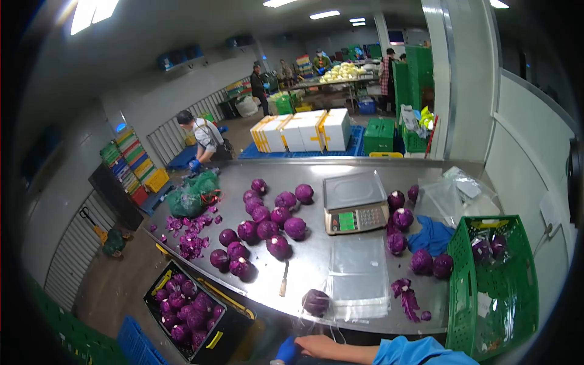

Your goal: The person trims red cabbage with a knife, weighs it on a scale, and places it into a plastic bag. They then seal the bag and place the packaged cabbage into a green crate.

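My left hand [287, 350], in a blue glove, is at the bottom edge of the view, mostly cut off. Against it rests my right hand [317, 346], bare, its fingers closed at the glove; what they grip, if anything, is hidden. Just beyond both hands a red cabbage [316, 302] sits at the near table edge, with thin clear plastic around its lower side. Flat clear plastic bags [359, 274] lie in a stack to its right. A knife [284, 280] with a light handle lies to its left.
A digital scale [354, 207] stands mid-table [304, 261]. Loose red cabbages [267, 229], trimmed leaves [191, 240] and a green net [193, 196] lie left. A green crate [526, 286] is at right; a black crate of cabbages [225, 301] stands below left. A co-worker [207, 137] stands beyond.
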`<state>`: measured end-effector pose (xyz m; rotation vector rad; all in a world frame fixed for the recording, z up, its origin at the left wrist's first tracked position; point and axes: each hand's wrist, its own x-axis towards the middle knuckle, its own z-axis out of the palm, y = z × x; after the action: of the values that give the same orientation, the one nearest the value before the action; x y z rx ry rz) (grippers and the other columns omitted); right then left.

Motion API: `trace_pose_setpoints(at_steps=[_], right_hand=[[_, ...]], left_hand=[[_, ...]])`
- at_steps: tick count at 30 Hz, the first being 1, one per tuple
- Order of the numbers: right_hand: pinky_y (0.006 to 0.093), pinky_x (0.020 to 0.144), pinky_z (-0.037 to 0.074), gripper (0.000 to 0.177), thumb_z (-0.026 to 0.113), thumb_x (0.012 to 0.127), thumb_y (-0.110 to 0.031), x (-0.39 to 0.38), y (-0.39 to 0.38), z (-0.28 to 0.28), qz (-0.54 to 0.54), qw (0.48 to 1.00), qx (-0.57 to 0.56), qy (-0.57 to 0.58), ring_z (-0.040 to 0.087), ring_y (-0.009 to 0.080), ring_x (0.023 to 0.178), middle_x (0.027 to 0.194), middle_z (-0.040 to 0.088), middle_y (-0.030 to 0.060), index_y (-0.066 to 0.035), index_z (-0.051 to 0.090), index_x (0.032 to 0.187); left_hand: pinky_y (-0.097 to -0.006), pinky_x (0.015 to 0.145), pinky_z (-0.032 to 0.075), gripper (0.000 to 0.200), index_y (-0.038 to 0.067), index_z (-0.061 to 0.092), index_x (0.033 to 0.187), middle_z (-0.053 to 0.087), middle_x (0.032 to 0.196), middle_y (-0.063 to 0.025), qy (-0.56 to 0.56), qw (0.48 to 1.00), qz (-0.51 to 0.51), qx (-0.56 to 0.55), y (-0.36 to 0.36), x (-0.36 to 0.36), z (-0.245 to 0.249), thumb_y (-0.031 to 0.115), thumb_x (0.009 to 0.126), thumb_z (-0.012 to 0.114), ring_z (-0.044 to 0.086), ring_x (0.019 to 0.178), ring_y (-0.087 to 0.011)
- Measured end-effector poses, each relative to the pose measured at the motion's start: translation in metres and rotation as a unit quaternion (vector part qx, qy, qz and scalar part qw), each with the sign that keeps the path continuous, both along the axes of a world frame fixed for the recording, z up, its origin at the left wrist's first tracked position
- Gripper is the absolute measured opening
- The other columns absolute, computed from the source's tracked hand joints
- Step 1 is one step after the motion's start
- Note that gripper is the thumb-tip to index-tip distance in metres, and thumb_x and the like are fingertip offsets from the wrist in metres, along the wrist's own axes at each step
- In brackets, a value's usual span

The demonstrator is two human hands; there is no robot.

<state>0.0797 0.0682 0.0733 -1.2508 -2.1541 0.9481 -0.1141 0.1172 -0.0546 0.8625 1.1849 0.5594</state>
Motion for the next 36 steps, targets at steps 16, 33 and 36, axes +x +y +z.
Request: trace_pose_setpoints(at_steps=[16, 33, 36], right_hand=[[0.0421, 0.080, 0.045, 0.020, 0.062, 0.084, -0.024, 0.015, -0.003, 0.015, 0.089, 0.985, 0.136, 0.048, 0.056, 0.0376, 0.095, 0.095, 0.061, 0.0169, -0.004, 0.057, 0.083], [0.0433, 0.102, 0.039, 0.063, 0.073, 0.073, -0.015, 0.169, -0.093, 0.018, -0.160, 0.948, 0.010, -0.276, 0.044, 0.0322, 0.124, 0.132, 0.048, 0.0126, -0.009, 0.049, 0.131], [0.0432, 0.106, 0.037, 0.065, 0.074, 0.073, -0.017, 0.130, -0.012, 0.034, -0.120, 0.967, 0.100, -0.204, 0.041, 0.0329, 0.130, 0.136, 0.047, 0.0137, -0.010, 0.049, 0.133]], left_hand=[[-0.0357, 0.078, 0.053, 0.053, 0.002, 0.048, 0.134, 0.065, 0.113, -0.0183, 0.243, 0.908, -0.034, 0.340, -0.001, 0.018, 0.019, 0.011, 0.085, 0.064, 0.064, 0.094, -0.0247], [-0.0405, 0.092, 0.048, 0.067, 0.011, 0.042, 0.142, 0.055, 0.129, -0.0185, 0.298, 0.817, -0.108, 0.481, -0.003, -0.021, 0.134, 0.020, 0.082, 0.070, 0.059, 0.111, -0.0351], [-0.0435, 0.100, 0.043, 0.070, 0.014, 0.044, 0.141, 0.046, 0.141, -0.0156, 0.321, 0.732, -0.217, 0.560, 0.021, 0.004, 0.137, 0.021, 0.077, 0.073, 0.050, 0.122, -0.0377]])
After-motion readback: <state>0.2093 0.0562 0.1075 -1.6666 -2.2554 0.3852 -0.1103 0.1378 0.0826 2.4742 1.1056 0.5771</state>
